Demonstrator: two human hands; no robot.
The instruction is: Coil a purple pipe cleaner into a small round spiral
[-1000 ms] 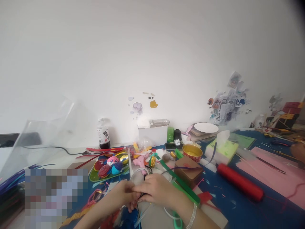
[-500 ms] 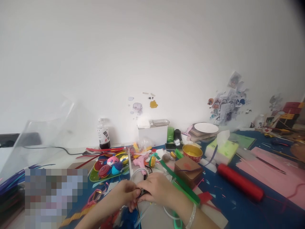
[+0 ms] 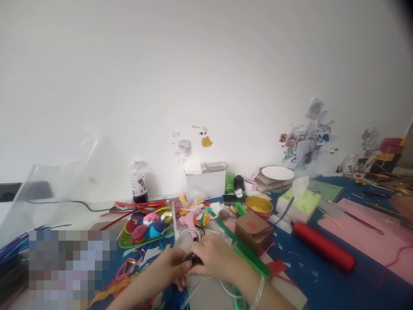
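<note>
My left hand [image 3: 174, 263] and my right hand [image 3: 211, 257] meet low in the middle of the view, both with bent fingers closed on a small dark piece [image 3: 194, 258]. Fingers cover most of that piece, so its kind does not show. Just beyond the hands lies a pink glue gun [image 3: 189, 220], with a white ring [image 3: 183, 234] near it. A gold and green ribbed roll [image 3: 205, 220] rests right of the glue gun. To the left, a green tray [image 3: 122, 242] carries several colourful round coils.
A brown box [image 3: 253, 228], a gold bowl [image 3: 260, 205], a tissue pack [image 3: 299, 202] and a red roll [image 3: 324, 246] stand or lie to the right. A dark-filled bottle [image 3: 138, 183] is by the wall. Green strips [image 3: 243, 247] and paper scraps crowd around my right forearm.
The view has shifted slightly, so most things sit a little further left. My fingers have moved a little around the dark piece, and more of it shows now.
</note>
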